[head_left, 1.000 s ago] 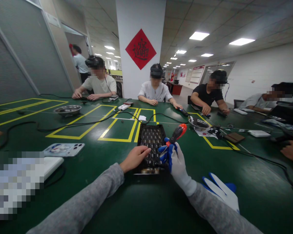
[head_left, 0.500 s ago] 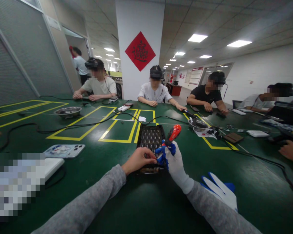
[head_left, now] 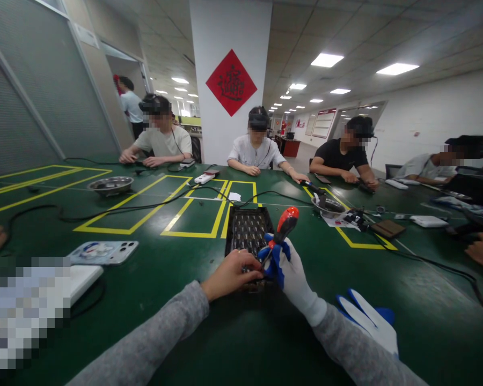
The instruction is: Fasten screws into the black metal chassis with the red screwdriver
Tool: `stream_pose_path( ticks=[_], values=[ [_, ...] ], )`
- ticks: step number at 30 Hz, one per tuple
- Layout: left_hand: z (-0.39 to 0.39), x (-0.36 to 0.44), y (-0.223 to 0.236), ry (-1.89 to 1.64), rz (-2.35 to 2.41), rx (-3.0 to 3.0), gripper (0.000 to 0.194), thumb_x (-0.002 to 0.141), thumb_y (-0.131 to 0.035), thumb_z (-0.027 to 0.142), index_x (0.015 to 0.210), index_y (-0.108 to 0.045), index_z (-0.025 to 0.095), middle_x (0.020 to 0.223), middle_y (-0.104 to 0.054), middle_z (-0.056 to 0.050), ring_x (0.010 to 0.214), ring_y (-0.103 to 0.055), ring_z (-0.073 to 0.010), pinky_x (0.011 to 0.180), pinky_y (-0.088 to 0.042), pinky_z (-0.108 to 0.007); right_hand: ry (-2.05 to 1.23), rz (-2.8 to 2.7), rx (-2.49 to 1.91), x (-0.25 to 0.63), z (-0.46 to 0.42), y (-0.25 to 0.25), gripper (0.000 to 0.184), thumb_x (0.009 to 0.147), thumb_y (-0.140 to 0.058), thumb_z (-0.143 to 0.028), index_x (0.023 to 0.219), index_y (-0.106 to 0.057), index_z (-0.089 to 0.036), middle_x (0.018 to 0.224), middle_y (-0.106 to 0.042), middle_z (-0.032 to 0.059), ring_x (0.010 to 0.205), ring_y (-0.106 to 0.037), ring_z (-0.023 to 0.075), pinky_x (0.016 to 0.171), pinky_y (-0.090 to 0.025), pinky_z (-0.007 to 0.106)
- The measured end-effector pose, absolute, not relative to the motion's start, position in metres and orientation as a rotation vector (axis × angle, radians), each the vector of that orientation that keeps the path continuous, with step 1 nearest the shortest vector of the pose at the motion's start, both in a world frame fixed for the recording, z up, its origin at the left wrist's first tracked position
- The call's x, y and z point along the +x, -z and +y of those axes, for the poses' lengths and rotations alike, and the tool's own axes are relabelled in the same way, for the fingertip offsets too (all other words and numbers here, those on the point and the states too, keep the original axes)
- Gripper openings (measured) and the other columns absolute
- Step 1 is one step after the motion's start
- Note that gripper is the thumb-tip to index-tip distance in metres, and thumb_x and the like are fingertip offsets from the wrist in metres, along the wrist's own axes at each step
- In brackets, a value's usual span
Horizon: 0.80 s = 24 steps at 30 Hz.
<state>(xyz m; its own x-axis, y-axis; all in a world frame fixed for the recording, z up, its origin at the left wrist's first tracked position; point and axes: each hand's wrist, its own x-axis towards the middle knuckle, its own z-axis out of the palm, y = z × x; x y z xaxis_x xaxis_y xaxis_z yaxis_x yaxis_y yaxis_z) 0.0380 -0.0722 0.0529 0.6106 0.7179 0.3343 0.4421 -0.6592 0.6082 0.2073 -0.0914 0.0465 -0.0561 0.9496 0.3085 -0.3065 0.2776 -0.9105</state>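
A red-and-black-handled screwdriver (head_left: 286,224) tilts up out of my right hand (head_left: 292,271), which wears a white-and-blue glove and grips it with closed fingers. My bare left hand (head_left: 236,272) reaches over the near end of a black tray-like case (head_left: 228,231), thumb and fingers pinched together close to the right glove. Whatever the pinch holds is hidden, as is the screwdriver's tip. Rows of small shiny bits (head_left: 247,228) fill the case's inside. A spare white-and-blue glove (head_left: 370,320) lies beside my right forearm.
A phone (head_left: 104,252) and a white box-like item (head_left: 86,281) lie to the left. Metal bowls (head_left: 111,185) stand farther back, one holding dark parts. Black cables (head_left: 153,205) cross the green, yellow-taped table (head_left: 185,279). Several people sit around it, their hands near the edges.
Both hands have shifted slightly toward me over the near end of the case, the left a little to the right. The screwdriver stays in the right hand.
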Motion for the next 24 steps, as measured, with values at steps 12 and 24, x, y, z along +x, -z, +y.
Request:
stream_pose_path(
  ticks=[12,24],
  values=[
    [-0.0671,0.0349,-0.0428,-0.896,0.914,2.269,0.018,0.083,-0.058,0.032,0.088,-0.068,0.018,0.088,-0.067,-0.003,0.083,-0.056,-0.0155,0.079,-0.041,-0.027,-1.004,-1.218,-0.886,0.2136,-0.0952,-0.054,0.042,0.086,-0.049,-0.042,0.121,-0.053,-0.018,0.081,-0.064,0.0024,0.064,-0.057,0.0117,0.06,-0.049,0.024],
    [-0.0685,0.0351,-0.0473,-0.76,0.879,2.383,0.016,0.085,-0.054,0.027,0.09,-0.067,0.019,0.089,-0.068,-0.003,0.085,-0.057,-0.0157,0.081,-0.039,-0.027,-0.923,-1.289,-0.884,0.2118,-0.0952,-0.047,0.031,0.085,-0.05,-0.038,0.11,-0.056,-0.021,0.087,-0.063,0.003,0.076,-0.058,0.0144,0.073,-0.05,0.03]
  ],
)
